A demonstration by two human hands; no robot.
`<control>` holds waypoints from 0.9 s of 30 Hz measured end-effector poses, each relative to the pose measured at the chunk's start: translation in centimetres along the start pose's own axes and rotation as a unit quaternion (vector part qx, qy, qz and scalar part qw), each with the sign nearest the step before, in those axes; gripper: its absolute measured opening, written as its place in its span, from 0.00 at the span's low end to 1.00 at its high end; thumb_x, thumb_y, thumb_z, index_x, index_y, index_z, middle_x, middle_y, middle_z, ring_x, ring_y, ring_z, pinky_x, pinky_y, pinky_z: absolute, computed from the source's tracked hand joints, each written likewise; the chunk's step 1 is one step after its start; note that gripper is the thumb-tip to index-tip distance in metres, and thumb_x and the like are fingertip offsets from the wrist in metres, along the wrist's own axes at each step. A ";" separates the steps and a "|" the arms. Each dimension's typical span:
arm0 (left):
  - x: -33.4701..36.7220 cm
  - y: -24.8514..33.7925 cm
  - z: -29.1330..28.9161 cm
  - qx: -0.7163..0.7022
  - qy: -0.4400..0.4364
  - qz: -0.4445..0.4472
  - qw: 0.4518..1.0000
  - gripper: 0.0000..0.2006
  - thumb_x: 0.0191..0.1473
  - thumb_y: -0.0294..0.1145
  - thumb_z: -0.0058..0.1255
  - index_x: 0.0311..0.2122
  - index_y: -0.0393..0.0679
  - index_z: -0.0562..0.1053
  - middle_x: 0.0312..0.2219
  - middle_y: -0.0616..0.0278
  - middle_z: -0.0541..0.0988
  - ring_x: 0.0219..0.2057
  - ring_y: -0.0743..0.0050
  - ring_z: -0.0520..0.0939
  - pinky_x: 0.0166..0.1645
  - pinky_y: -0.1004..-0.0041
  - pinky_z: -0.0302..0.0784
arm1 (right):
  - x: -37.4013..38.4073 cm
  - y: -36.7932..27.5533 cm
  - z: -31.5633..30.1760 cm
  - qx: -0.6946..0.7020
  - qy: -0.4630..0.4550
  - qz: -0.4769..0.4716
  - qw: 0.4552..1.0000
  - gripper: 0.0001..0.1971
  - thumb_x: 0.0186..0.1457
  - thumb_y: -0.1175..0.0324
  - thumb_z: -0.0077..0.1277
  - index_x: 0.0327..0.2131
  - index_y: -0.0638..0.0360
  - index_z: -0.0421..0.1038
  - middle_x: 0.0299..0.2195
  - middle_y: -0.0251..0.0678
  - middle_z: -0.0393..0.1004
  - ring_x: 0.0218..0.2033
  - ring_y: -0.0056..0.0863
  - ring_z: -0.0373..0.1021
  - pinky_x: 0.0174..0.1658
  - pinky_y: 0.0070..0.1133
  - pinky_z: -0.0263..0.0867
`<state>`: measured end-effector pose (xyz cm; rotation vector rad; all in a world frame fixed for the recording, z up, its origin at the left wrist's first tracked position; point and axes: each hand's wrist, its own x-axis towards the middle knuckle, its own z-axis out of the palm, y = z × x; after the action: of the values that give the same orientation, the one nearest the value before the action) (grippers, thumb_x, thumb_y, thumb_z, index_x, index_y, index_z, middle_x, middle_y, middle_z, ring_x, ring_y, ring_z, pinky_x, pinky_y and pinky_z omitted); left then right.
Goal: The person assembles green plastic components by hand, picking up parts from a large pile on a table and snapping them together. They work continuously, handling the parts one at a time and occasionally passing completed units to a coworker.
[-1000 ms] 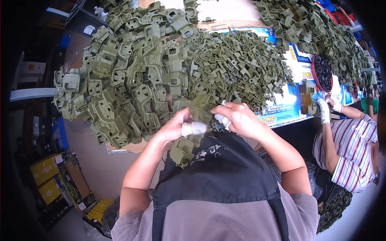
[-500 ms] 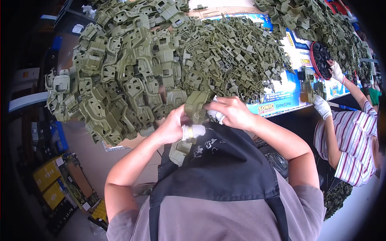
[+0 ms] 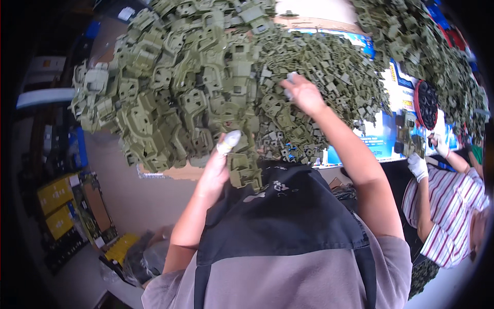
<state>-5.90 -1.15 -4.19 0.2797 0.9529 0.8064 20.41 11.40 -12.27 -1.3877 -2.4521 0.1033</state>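
Observation:
My left hand (image 3: pixel 218 167), its thumb wrapped in a white covering, is closed round an olive-green plastic shell (image 3: pixel 244 170) with moulded openings. The shell hangs in front of my black apron at the pile's near edge. My right hand (image 3: pixel 306 97) is stretched out over a heap of small olive-green plastic pieces (image 3: pixel 329 77); its fingers look apart, slightly blurred, with a white covering on a fingertip. No piece shows in it. Left of that heap rises a pile of larger olive-green plastic shells (image 3: pixel 154 103).
At the right a co-worker in a striped shirt (image 3: pixel 450 206) and white gloves handles a green part (image 3: pixel 411 136) beside a red round tray of black pieces (image 3: pixel 426 105). More green parts (image 3: pixel 411 41) lie at the far right. Yellow boxes (image 3: pixel 55 195) stand at the lower left.
My right hand has let go of the shell and moved forward over the small pieces. My left hand keeps hold of the shell, now a little lower. The view has shifted slightly.

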 end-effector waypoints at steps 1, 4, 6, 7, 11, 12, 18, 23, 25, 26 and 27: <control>-0.3 -0.6 0.4 -0.034 0.034 -0.009 0.999 0.24 0.55 0.47 0.44 0.50 0.39 0.64 0.42 0.54 0.74 0.41 0.66 0.77 0.47 0.65 0.74 | -0.4 0.5 -0.1 0.017 0.033 0.016 0.999 0.18 0.40 0.75 0.51 0.39 0.52 0.70 0.36 0.43 0.71 0.39 0.40 0.69 0.42 0.28 0.67; -0.7 -1.2 1.2 -0.045 0.037 -0.032 0.998 0.20 0.55 0.47 0.44 0.45 0.43 0.69 0.34 0.61 0.77 0.34 0.69 0.79 0.42 0.67 0.76 | -0.9 -3.5 -8.9 0.256 0.001 0.074 0.964 0.13 0.43 0.75 0.52 0.36 0.53 0.74 0.36 0.41 0.73 0.37 0.39 0.71 0.40 0.28 0.69; -0.4 -1.6 1.9 -0.047 0.053 -0.063 0.996 0.18 0.55 0.46 0.44 0.45 0.45 0.68 0.33 0.63 0.76 0.33 0.70 0.79 0.41 0.68 0.76 | -4.0 -6.8 -12.7 0.369 -0.048 0.010 0.928 0.12 0.42 0.74 0.54 0.35 0.53 0.74 0.34 0.39 0.73 0.34 0.37 0.72 0.38 0.29 0.69; -0.4 -1.7 2.5 -0.045 0.048 -0.067 0.996 0.18 0.55 0.46 0.44 0.46 0.45 0.68 0.34 0.63 0.76 0.33 0.70 0.79 0.40 0.68 0.76 | -5.4 -8.5 -13.8 0.421 -0.088 -0.011 0.903 0.13 0.41 0.74 0.55 0.35 0.53 0.74 0.32 0.38 0.73 0.33 0.35 0.72 0.37 0.29 0.69; -0.1 -1.5 4.4 0.009 0.004 -0.125 0.992 0.21 0.55 0.45 0.45 0.50 0.45 0.64 0.40 0.63 0.73 0.34 0.72 0.78 0.38 0.70 0.76 | -8.2 -10.9 -13.7 0.388 -0.262 -0.045 0.882 0.22 0.32 0.81 0.51 0.38 0.56 0.71 0.28 0.40 0.70 0.31 0.41 0.71 0.34 0.31 0.69; 0.2 -1.3 4.5 0.032 -0.006 -0.132 0.991 0.22 0.54 0.45 0.46 0.51 0.45 0.63 0.41 0.63 0.72 0.34 0.72 0.78 0.38 0.71 0.76 | -7.7 -10.9 -14.4 0.388 -0.290 -0.042 0.874 0.24 0.31 0.82 0.48 0.39 0.57 0.70 0.27 0.42 0.70 0.30 0.45 0.70 0.34 0.33 0.69; 1.3 -1.8 4.9 0.145 0.034 -0.138 0.979 0.37 0.46 0.48 0.54 0.56 0.39 0.54 0.50 0.55 0.60 0.48 0.68 0.66 0.47 0.68 0.68 | -8.2 -12.4 -14.8 0.349 -0.254 -0.032 0.901 0.19 0.35 0.81 0.46 0.37 0.59 0.70 0.30 0.43 0.71 0.30 0.44 0.71 0.34 0.34 0.69; 0.8 -2.1 5.2 0.113 0.062 -0.123 0.984 0.22 0.49 0.41 0.53 0.48 0.42 0.65 0.32 0.62 0.75 0.29 0.73 0.79 0.31 0.75 0.78 | -8.0 -12.6 -14.1 0.359 -0.279 -0.047 0.889 0.18 0.36 0.82 0.46 0.36 0.59 0.70 0.30 0.44 0.71 0.32 0.43 0.71 0.36 0.33 0.69; -0.3 -1.5 6.1 0.092 0.068 -0.152 0.982 0.22 0.50 0.41 0.53 0.48 0.43 0.65 0.32 0.62 0.75 0.30 0.73 0.79 0.30 0.75 0.78 | -8.8 -12.9 -13.6 0.377 -0.260 -0.041 0.888 0.21 0.33 0.83 0.44 0.37 0.59 0.70 0.31 0.44 0.71 0.33 0.44 0.71 0.36 0.33 0.69; -0.6 -1.7 5.9 0.087 0.069 -0.141 0.984 0.23 0.50 0.41 0.53 0.49 0.43 0.64 0.33 0.62 0.75 0.30 0.73 0.79 0.30 0.75 0.79 | -9.3 -13.0 -12.9 0.387 -0.245 -0.047 0.888 0.24 0.30 0.84 0.43 0.38 0.59 0.70 0.33 0.44 0.72 0.33 0.44 0.71 0.36 0.33 0.69; -0.7 -2.1 5.6 0.083 0.072 -0.129 0.986 0.24 0.50 0.41 0.53 0.50 0.43 0.63 0.34 0.62 0.75 0.31 0.72 0.79 0.29 0.74 0.79 | -9.5 -13.0 -12.5 0.398 -0.229 -0.055 0.887 0.26 0.27 0.85 0.42 0.39 0.58 0.70 0.34 0.43 0.72 0.33 0.44 0.71 0.36 0.32 0.69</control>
<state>-0.55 -2.43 -1.69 0.2382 1.1695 0.5154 18.14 -4.65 0.08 -0.9003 -2.3398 1.3738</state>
